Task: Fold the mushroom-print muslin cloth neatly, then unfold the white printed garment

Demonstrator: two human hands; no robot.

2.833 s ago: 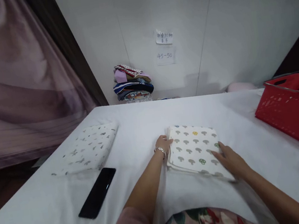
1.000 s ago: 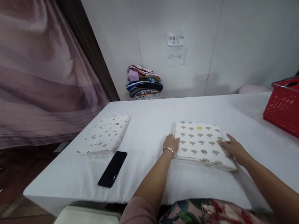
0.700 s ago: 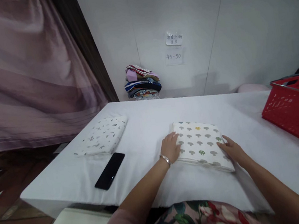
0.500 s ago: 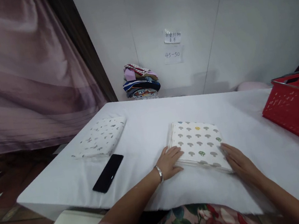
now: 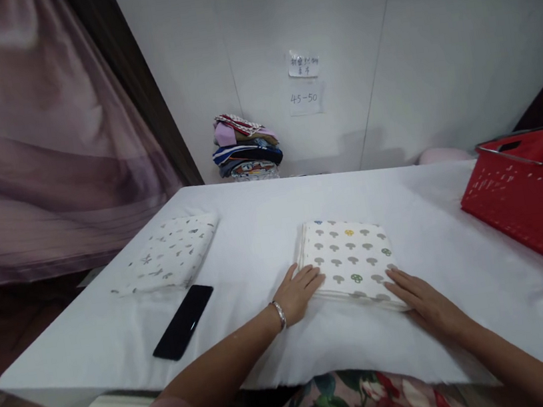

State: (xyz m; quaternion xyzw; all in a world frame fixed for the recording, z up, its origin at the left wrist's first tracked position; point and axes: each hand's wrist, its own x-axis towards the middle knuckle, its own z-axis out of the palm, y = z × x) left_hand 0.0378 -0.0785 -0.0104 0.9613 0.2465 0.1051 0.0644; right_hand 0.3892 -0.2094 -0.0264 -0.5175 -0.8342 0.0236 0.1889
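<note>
- Silver circles the left wrist on my feed: a bracelet (image 5: 280,315) sits behind the left hand (image 5: 295,296), whose fingers reach out slightly apart, tips resting on the near left corner of the mushroom-print cloth (image 5: 344,257).
- I see the right hand (image 5: 427,303) with its fingers straight and close together, tips on the cloth's near right corner; I cannot tell where its thumb lies.
- Counting across my view: 1 mushroom-print cloth, 1 other printed cloth (image 5: 172,251), 1 black phone (image 5: 184,323) just beside that other cloth, 1 red basket (image 5: 528,201), 1 stack of fabrics (image 5: 247,152) and 2 paper notes (image 5: 303,64) on the wall (image 5: 387,93).
- I have the mushroom-print cloth on the white-covered surface (image 5: 253,219), between the hands, well apart from phone and basket.
- It is off-white and folded flat into a rough square, layers showing along its left and near edges.
- Grey mushrooms run in rows, with 1 blue, 1 yellow and 2 green among them.
</note>
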